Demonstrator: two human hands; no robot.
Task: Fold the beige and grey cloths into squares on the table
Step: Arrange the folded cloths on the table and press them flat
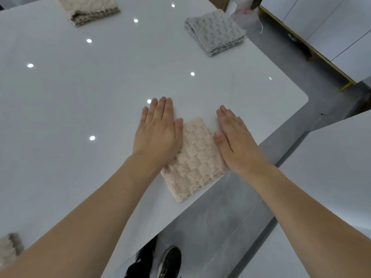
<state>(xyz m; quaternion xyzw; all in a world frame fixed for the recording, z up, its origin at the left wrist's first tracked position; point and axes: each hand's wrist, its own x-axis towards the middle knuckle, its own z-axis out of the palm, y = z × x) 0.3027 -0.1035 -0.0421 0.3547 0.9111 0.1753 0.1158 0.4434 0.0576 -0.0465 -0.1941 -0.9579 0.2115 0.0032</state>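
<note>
Both hands flat, fingers straight and together, gripping nothing. Left hand [158,129] lies on the left part of the folded beige cloth [197,157], palm on fabric, fingertips past its far edge onto the surface [80,93]. Right hand [233,135] covers the right edge, thumb on the fabric; can't tell how much palm weight is on it.

Cloth sits centre frame, slightly lower right, already a thick multi-layer square, rotated against the surface's near edge. Its lower corner is just beside that edge.

Step looks like final flatten/square-up. To do it well:
- press palms down and sweep outward from the middle, not inward, or the plush layers will bunch
- check the scalloped near edges line up; layers look a bit staggered there
- keep it from sliding toward the drop-off; glossy top probably gives little friction

Around:
- 1 folded beige stack [88,11] upper left, partly cut off by the frame
- 1 folded grey stack [215,32] upper right, near the far right edge
- some beige fabric [9,247] at lower left, mostly out of frame, fold state unclear
- white cabinets [331,33] upper right, shoes [170,259] on the grey floor below

Nothing blocks the hands. Main risk is the near edge.
</note>
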